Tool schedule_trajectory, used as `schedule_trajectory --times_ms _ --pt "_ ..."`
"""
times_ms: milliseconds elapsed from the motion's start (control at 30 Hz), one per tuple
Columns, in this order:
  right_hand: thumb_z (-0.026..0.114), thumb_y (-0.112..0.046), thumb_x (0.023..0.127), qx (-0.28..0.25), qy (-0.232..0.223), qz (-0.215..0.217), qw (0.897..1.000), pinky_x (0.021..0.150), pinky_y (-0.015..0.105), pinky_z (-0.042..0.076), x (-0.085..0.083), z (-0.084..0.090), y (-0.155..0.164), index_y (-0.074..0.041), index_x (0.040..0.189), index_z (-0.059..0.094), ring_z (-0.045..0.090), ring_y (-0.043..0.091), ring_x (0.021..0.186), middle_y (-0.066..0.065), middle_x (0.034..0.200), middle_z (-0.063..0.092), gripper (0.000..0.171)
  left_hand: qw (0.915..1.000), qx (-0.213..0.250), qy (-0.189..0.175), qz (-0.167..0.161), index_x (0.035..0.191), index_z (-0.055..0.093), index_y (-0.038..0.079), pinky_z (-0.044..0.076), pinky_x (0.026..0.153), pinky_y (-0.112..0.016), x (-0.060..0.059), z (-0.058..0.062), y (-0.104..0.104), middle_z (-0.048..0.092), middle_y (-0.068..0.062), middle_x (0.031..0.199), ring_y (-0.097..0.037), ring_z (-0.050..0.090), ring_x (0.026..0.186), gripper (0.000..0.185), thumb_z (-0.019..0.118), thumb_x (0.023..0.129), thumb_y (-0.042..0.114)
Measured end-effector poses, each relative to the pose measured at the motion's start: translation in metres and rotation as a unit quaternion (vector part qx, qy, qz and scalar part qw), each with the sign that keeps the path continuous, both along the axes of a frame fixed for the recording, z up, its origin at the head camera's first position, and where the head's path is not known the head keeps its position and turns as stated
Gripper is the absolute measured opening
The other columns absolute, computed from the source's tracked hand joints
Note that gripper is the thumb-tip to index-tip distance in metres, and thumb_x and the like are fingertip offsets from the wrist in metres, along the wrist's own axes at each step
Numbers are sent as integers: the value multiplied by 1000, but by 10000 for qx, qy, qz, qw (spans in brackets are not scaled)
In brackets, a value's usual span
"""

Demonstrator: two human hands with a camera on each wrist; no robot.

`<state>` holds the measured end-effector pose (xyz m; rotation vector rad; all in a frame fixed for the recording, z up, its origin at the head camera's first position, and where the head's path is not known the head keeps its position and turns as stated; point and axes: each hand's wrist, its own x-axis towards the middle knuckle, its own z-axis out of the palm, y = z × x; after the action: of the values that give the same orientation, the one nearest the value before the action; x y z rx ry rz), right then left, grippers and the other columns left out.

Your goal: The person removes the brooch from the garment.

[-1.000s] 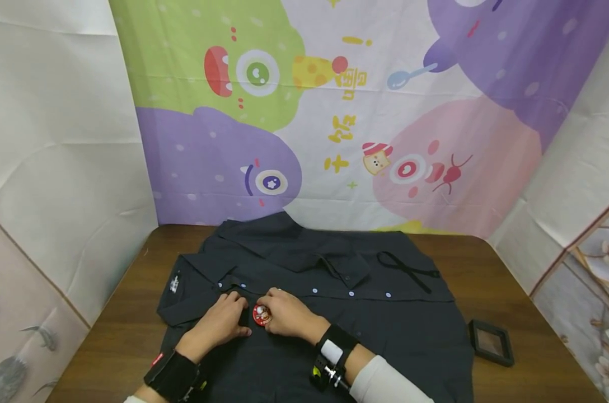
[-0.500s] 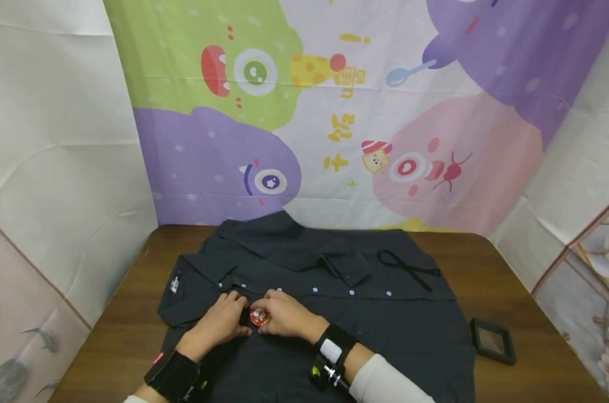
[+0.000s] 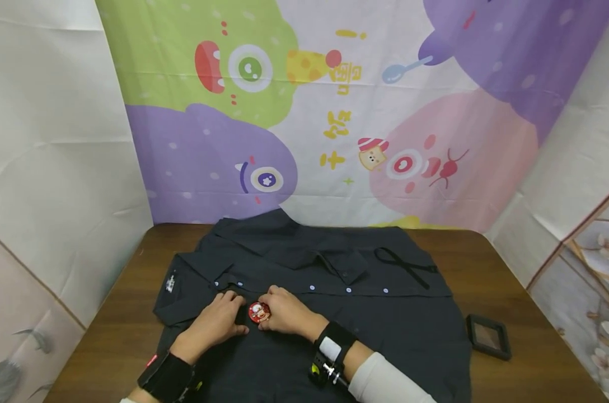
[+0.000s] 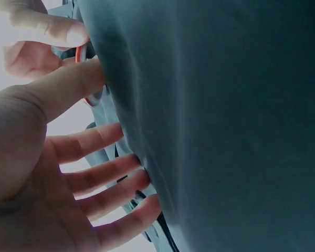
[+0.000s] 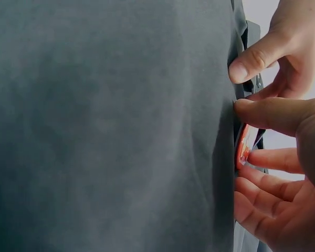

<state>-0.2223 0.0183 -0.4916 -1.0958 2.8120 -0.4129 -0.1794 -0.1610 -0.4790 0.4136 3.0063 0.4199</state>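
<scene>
A dark button-up shirt (image 3: 385, 336) lies spread out, with pale buttons along its placket. On it is a round red button badge (image 3: 258, 312) with a cartoon picture; the right wrist view shows the badge (image 5: 245, 144) edge-on against the cloth. My right hand (image 3: 286, 312) pinches the badge's right side between thumb and index finger. To the left, my left hand (image 3: 216, 320) rests on the shirt. Its fingers (image 4: 102, 173) are spread and fairly straight, their tips touching the fabric. Any pin behind the badge is hidden.
The shirt covers most of a brown wooden table (image 3: 118, 336). A small black square frame (image 3: 489, 336) stands at the right. A thin black ribbon (image 3: 407, 267) lies on the shirt's upper right. Behind the table hangs a cartoon cloth (image 3: 324, 184).
The badge has gone from tilted in my right fingers to lying flatter, its picture showing more fully. My left hand keeps its place on the shirt. The head view has shifted slightly.
</scene>
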Motion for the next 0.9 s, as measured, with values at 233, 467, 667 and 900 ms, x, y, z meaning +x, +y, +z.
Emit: schedule_trajectory --times_ms 233,467,667,900 --pt "82 -39 75 -87 -162 -119 9998 73 18 45 0 0 0 -13 121 67 50 6 80 -1 96 59 55 9998 170 63 -122 123 60 -3 49 92 -57 5 4 0 54 -25 132 -42 51 122 65 86 72 29" --pt "83 -41 74 -46 -164 -236 9996 73 20 46 -2 0 2 -9 117 70 51 8 78 0 94 60 55 9986 291 225 -389 125 58 -5 47 95 -57 8 10 1 54 -26 134 -41 52 126 68 86 72 28" --pt "81 -44 75 -42 -188 -224 9996 74 20 46 -4 -1 2 -8 119 69 51 8 80 1 96 61 58 9972 222 517 -483 123 61 -3 47 95 -58 5 15 -1 56 -23 132 -40 50 125 65 84 73 31" --pt "79 -41 78 -97 -343 -212 9991 70 18 43 -4 0 2 -10 116 70 48 7 77 -1 92 58 50 9990 280 -97 -333 132 55 -1 46 90 -66 4 10 -2 51 -24 139 -44 44 130 73 81 77 38"
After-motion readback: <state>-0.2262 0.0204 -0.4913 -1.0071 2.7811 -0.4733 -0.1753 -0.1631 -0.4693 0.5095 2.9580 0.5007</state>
